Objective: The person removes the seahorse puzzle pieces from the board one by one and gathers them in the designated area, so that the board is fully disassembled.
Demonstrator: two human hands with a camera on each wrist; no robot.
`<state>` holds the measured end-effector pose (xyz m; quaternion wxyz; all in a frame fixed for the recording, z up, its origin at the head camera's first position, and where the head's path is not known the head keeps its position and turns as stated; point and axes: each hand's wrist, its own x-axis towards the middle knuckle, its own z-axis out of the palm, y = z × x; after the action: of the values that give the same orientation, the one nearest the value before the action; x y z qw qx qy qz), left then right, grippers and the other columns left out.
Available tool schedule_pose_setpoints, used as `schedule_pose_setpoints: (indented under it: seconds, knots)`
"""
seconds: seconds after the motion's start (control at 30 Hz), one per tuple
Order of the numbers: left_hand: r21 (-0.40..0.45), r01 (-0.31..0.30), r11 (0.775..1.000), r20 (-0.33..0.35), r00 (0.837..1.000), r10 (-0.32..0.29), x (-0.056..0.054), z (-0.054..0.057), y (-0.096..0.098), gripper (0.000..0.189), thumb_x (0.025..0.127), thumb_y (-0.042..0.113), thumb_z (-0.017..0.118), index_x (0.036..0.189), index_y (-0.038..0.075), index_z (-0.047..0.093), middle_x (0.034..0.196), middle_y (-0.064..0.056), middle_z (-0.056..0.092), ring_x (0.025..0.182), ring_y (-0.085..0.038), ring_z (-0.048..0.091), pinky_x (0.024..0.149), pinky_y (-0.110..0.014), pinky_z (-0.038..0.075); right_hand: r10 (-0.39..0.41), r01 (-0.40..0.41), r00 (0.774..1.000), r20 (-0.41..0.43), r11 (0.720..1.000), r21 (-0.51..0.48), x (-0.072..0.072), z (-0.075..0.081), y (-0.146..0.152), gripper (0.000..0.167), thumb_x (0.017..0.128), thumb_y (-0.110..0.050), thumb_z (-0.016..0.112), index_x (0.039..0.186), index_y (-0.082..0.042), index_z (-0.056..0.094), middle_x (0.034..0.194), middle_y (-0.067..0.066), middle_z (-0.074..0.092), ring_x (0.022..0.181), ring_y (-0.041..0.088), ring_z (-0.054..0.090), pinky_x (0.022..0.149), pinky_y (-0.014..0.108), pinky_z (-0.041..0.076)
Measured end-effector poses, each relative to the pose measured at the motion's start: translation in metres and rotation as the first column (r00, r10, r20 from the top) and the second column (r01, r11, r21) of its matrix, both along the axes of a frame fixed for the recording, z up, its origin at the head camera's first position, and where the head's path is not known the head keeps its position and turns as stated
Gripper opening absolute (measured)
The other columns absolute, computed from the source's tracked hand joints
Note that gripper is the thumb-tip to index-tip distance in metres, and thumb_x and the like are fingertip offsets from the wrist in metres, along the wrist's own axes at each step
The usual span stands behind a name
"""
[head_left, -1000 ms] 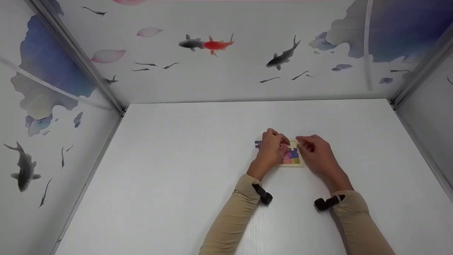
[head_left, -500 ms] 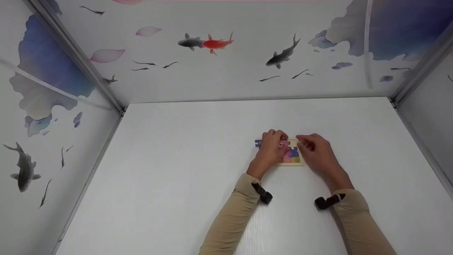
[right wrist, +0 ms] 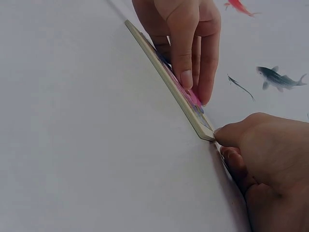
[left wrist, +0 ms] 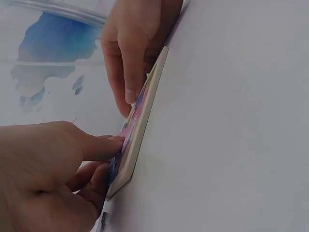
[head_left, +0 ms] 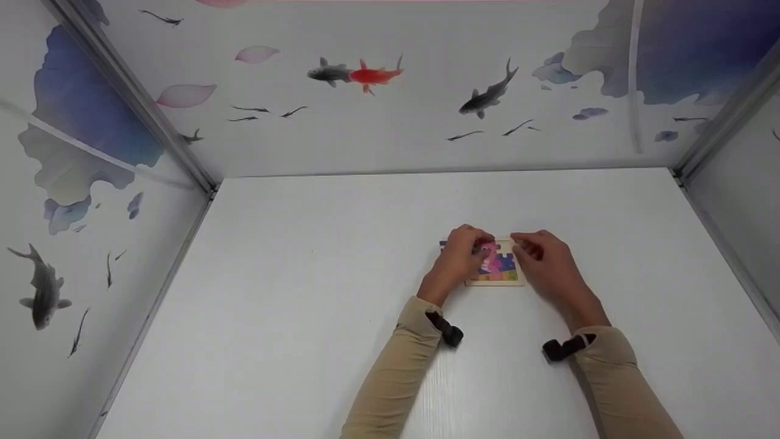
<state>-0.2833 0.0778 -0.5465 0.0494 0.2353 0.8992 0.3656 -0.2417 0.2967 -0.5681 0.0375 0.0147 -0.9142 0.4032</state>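
A small jigsaw puzzle in a pale wooden tray (head_left: pixel 496 283) lies on the white table. Pink, blue and green pieces fill much of it, while bare wood shows at its upper right. My left hand (head_left: pixel 458 259) bends over the tray's left part, thumb and fingertips on a pink puzzle piece (head_left: pixel 491 259), which they appear to pinch. The thumb and curled fingers of my right hand (head_left: pixel 548 265) grip the tray's right edge near its upper corner. A blue puzzle piece (head_left: pixel 443 245) pokes out left of my left hand, mostly hidden behind it.
The white table (head_left: pixel 274 305) spreads out on all sides of the tray. Behind it stands a panel (head_left: pixel 402 134) printed with fish and leaves, and a similar panel (head_left: pixel 122 244) rises at the left. Dark wrist cameras (head_left: pixel 451 335) sit at both cuffs.
My left hand has shifted slightly left and its thumb has moved, so more of the pink piece and the tray's lower edge shows. My right hand stays at the tray's edge.
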Motion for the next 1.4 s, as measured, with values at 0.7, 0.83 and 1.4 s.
schedule_pose_setpoints:
  seconds: [0.7,0.83,1.4]
  knots:
    - [-0.035,0.047,0.998,-0.051,0.998,-0.049,0.002,0.005,-0.007,0.030,0.107,0.017,0.070,0.136,0.011,0.076,0.127,-0.003,0.074,0.119,-0.014,0.066,0.106,-0.024,0.053,0.019,-0.019,0.999,-0.032,1.000,0.010,-0.002,-0.003,0.002,0.039,0.111,-0.033,0.063,0.146,-0.018,0.069,0.112,0.006,0.064,0.097,0.021,0.056,0.079,0.019,0.047]
    - [-0.039,0.075,0.996,-0.035,0.996,-0.076,0.002,0.006,-0.007,0.034,0.105,0.017,0.073,0.138,0.011,0.075,0.126,-0.004,0.073,0.118,-0.014,0.065,0.104,-0.023,0.053,0.011,-0.011,1.000,-0.026,1.000,0.013,-0.001,-0.002,0.001,0.038,0.111,-0.033,0.063,0.146,-0.019,0.069,0.111,0.005,0.063,0.096,0.020,0.056,0.078,0.021,0.047]
    - [-0.083,0.013,0.997,0.040,0.999,-0.010,0.006,0.006,-0.003,0.042,0.103,0.031,0.076,0.139,0.013,0.065,0.135,-0.003,0.065,0.128,-0.016,0.058,0.110,-0.029,0.051,0.021,-0.021,0.999,-0.029,1.000,0.007,-0.001,-0.001,0.002,0.037,0.111,-0.031,0.063,0.145,-0.017,0.070,0.111,0.007,0.064,0.096,0.020,0.056,0.079,0.020,0.047]
